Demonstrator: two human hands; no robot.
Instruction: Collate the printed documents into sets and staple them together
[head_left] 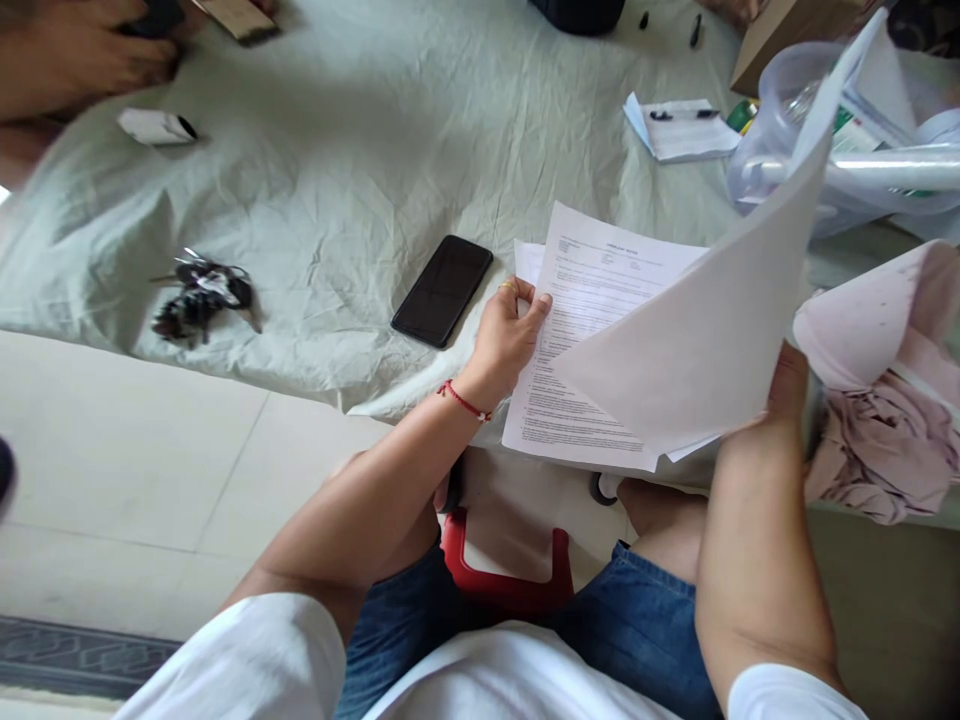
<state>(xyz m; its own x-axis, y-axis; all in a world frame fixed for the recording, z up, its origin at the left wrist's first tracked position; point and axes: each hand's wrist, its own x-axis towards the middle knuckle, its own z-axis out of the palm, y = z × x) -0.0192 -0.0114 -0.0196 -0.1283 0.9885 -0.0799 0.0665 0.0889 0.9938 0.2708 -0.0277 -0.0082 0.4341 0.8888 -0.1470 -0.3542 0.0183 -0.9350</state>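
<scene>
Left hand [510, 335] pins the printed sheet [592, 330] beside the phone [442, 290] — right hand [787, 390] grips the lifted page [712, 320], just right.

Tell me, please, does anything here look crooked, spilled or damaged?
Nothing is spilled or torn. The bedsheet is wrinkled, and pink cloth lies crumpled at the bed's right edge. The right hand lifts a blank sheet off the printed page, which the left hand steadies. The phone lies flat, slanted.
</scene>
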